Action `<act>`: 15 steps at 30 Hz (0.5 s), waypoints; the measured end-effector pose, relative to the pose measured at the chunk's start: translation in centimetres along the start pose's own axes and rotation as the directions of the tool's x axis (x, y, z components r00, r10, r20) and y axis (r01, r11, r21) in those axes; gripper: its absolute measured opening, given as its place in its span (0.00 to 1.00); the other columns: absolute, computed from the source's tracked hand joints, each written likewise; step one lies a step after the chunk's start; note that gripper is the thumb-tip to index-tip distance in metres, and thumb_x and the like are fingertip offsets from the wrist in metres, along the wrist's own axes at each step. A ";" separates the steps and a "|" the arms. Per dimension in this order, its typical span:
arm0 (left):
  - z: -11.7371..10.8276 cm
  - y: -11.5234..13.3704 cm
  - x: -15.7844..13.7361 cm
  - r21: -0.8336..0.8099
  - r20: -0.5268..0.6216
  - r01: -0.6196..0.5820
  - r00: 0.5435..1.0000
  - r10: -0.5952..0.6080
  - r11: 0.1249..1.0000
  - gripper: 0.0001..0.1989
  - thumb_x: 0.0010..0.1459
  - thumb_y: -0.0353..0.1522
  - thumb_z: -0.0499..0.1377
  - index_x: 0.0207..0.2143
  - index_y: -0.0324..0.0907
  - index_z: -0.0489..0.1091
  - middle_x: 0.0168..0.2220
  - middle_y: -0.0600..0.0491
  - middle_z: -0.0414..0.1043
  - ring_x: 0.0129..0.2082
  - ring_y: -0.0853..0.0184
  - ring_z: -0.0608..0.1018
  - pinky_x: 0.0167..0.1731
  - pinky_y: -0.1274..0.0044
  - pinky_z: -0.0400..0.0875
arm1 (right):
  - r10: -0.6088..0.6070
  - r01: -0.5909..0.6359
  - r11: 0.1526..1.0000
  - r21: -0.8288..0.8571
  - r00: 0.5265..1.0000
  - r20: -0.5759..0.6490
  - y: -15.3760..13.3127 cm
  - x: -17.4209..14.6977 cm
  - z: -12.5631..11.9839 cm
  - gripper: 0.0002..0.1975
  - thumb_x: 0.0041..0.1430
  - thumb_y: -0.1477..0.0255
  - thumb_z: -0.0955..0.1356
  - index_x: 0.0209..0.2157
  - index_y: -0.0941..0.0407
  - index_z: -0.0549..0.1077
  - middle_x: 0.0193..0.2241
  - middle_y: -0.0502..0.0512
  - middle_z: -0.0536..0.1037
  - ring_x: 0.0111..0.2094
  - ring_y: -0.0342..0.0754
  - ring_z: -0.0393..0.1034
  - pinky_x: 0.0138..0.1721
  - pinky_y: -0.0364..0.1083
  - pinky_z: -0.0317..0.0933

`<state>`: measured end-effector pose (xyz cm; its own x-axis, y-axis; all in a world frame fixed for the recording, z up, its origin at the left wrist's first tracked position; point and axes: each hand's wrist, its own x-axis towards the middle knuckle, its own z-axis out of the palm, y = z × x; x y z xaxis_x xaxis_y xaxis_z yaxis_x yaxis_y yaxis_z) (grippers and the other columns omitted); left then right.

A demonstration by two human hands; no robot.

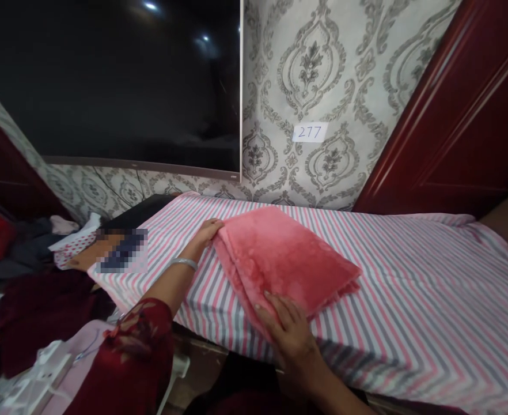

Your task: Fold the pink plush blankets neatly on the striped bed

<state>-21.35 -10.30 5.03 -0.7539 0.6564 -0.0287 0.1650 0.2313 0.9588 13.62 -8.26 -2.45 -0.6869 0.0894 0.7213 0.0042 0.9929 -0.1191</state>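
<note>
A coral-pink plush cloth (280,253), folded into a thick, roughly square stack, lies at an angle on the striped sheet. At its far left corner, my left hand (211,229) has its fingers closed on the edge. My right hand (291,331) rests on the near edge, palm down, with fingers stretched out and slightly apart on the pile. Folded layers show along the cloth's left side and at its right corner.
Pink, grey and white striped fabric (409,300) covers the table. A large dark television (120,86) hangs on the patterned wall, beside a paper marked 277 (310,132). Dark red wood (461,132) stands at right. Clothes (33,317) and a white power strip (42,374) lie at left.
</note>
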 end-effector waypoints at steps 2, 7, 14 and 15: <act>0.0 0.5 -0.7 -0.037 -0.017 -0.013 1.000 0.012 0.999 0.18 0.54 0.39 0.60 0.44 0.38 0.75 0.32 0.51 0.78 0.38 0.61 0.78 0.40 0.73 0.75 | 0.002 0.001 0.998 0.057 0.998 -0.059 1.1 0.5 -1.3 0.34 0.56 0.83 0.60 0.62 0.46 0.65 0.50 0.59 0.76 0.50 0.54 0.72 0.49 0.54 0.69; -1.0 3.1 -4.8 -0.054 -0.004 -0.183 0.983 0.183 0.982 0.21 0.50 0.36 0.60 0.46 0.40 0.77 0.46 0.48 0.78 0.49 0.59 0.76 0.51 0.69 0.71 | 0.195 -0.160 0.953 0.257 0.974 -0.114 4.5 2.2 -8.5 0.28 0.51 0.81 0.62 0.52 0.46 0.72 0.48 0.54 0.78 0.51 0.54 0.73 0.50 0.52 0.69; -1.9 7.5 -13.5 -0.059 0.256 -0.526 0.814 0.522 0.849 0.13 0.56 0.40 0.61 0.41 0.48 0.78 0.53 0.49 0.73 0.59 0.54 0.70 0.62 0.64 0.61 | 0.550 -0.452 0.819 0.354 0.795 -0.257 7.0 4.4 -17.7 0.22 0.43 0.78 0.63 0.40 0.47 0.78 0.41 0.50 0.80 0.41 0.52 0.76 0.40 0.47 0.71; -1.8 7.5 -14.3 -0.038 0.296 -0.567 0.780 0.551 0.823 0.16 0.54 0.40 0.64 0.46 0.49 0.76 0.55 0.49 0.71 0.60 0.54 0.69 0.63 0.63 0.60 | 0.566 -0.459 0.808 0.369 0.778 -0.273 7.3 4.5 -18.4 0.21 0.43 0.78 0.64 0.39 0.47 0.78 0.39 0.50 0.80 0.39 0.51 0.76 0.38 0.46 0.71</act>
<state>-10.43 -19.22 13.17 -0.3095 0.8520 0.4223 0.5389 -0.2087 0.8161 23.89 0.85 12.49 -0.3339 0.6530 0.6797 0.0502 0.7324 -0.6790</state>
